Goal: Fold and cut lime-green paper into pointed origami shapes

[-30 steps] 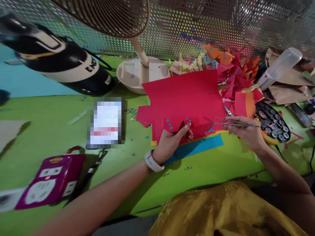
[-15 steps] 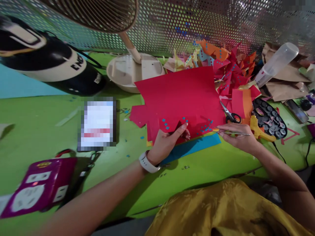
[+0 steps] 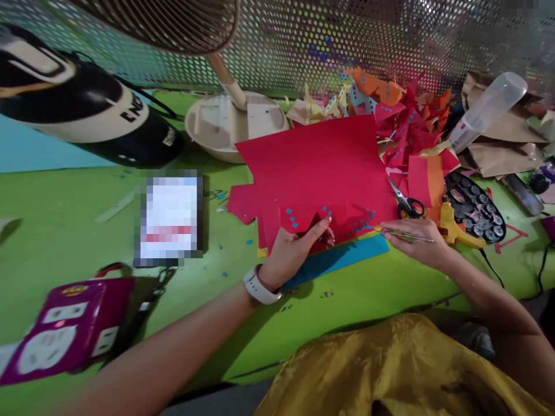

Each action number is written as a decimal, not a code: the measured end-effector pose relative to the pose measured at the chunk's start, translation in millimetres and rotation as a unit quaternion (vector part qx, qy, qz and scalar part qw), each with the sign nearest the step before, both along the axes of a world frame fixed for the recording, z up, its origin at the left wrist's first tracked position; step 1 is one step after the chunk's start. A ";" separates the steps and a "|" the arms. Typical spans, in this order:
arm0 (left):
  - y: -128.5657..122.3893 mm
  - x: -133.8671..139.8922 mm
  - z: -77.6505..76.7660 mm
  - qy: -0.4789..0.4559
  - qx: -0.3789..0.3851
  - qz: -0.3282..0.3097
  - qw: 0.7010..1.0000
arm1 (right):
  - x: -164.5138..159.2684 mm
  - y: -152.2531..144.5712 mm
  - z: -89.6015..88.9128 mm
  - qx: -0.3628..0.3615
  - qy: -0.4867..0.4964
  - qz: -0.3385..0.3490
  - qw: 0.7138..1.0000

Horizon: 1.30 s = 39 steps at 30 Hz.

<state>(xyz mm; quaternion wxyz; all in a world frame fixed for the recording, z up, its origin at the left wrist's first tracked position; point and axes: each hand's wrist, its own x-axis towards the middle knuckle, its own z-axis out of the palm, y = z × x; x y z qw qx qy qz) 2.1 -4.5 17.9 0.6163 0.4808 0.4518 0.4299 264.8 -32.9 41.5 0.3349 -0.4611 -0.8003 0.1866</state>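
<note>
My left hand pinches a red paper piece between thumb and fingers. Blue square bits are on that piece, near its left side and above the thumb. My right hand is closed around slim metal tweezers, whose tips point left beside a small orange scrap. Loose blue paper bits lie scattered on the large red sheet between my hands. Under the sheet's near edge runs a blue paper strip. Black-handled scissors rest open just beyond my right hand.
At the right are a yellow glue gun, a black round-celled tray and a clear bottle. Cut coloured paper is heaped behind. Leftward stand a fan base, a black-and-white flask, a phone and a purple socket box.
My right hand has shifted slightly left and the tweezers' rear end has swung a little toward me. My left hand keeps its hold on the red piece, nearly still.
</note>
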 end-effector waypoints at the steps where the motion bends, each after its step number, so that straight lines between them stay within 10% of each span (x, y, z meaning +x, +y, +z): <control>1: 0.0 -0.1 0.2 0.001 0.001 -0.001 1.000 | 0.2 -0.1 -1.8 -0.001 -0.001 -0.001 1.000; 39: 0.7 0.2 2.6 0.024 0.016 -0.013 1.000 | -2.5 -1.0 -4.5 -0.030 0.035 0.002 0.999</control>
